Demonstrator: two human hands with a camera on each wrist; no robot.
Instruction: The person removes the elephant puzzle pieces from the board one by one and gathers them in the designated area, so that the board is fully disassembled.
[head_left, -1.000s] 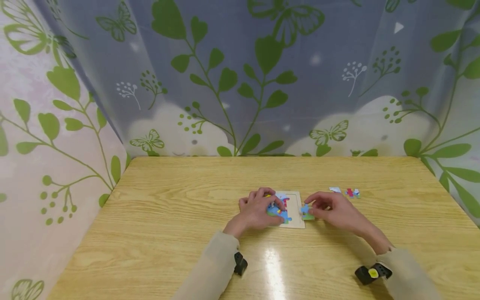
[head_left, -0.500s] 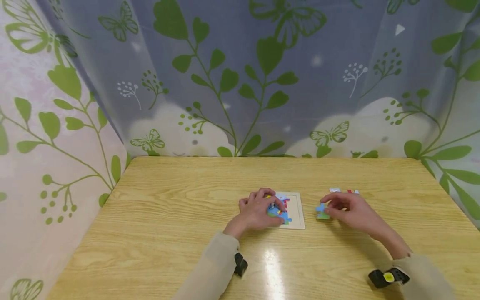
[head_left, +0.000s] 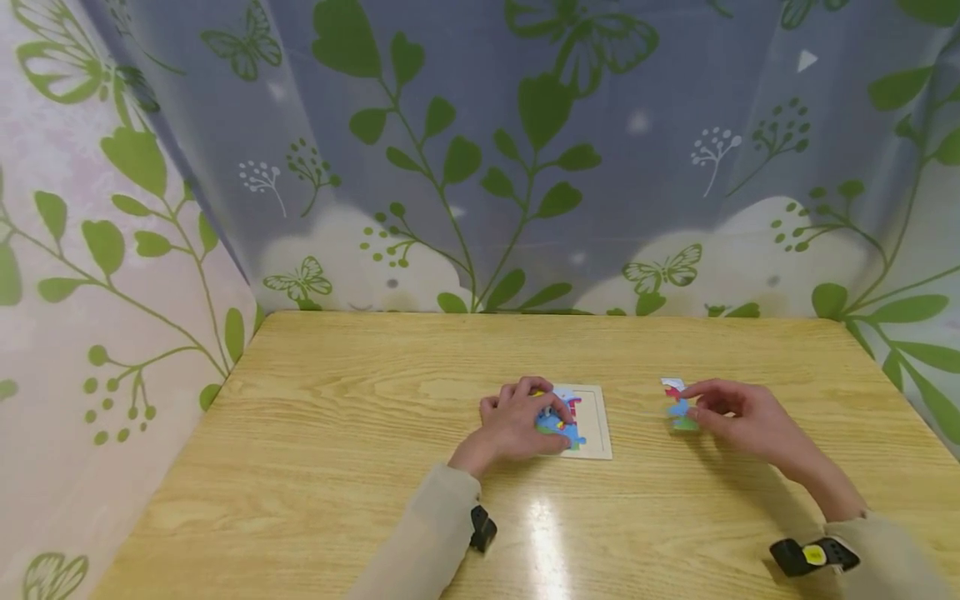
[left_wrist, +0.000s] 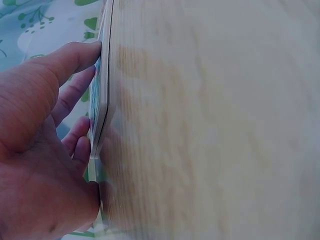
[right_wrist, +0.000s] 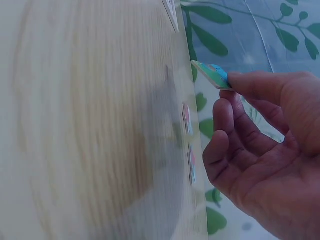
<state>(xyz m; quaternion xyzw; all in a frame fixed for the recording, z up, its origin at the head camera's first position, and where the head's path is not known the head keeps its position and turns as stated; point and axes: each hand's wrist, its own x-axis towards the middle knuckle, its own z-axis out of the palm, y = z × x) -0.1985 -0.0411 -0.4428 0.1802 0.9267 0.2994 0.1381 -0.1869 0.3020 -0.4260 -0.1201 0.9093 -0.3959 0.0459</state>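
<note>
My left hand [head_left: 513,425] rests over a wooden jigsaw board [head_left: 597,425], its thumb and fingertips touching the assembled picture pieces [head_left: 558,433]. The board's right part shows bare wood. In the left wrist view, the thumb lies at the edge of the board [left_wrist: 104,95]. My right hand [head_left: 757,421] pinches a blue and green jigsaw piece [head_left: 678,411] between thumb and fingertips, to the right of the board. The right wrist view has this piece [right_wrist: 212,76] raised off the table and tilted, with the other fingers loosely curled.
A loose white and red piece [head_left: 673,383] lies just beyond the held one. The right wrist view shows two loose pieces [right_wrist: 187,119] lying flat on the wooden table [head_left: 360,383]. A leaf-patterned curtain [head_left: 450,167] stands behind the table.
My right hand has moved to the right, away from the board, with the jigsaw piece still pinched. My left hand has stayed on the board.
</note>
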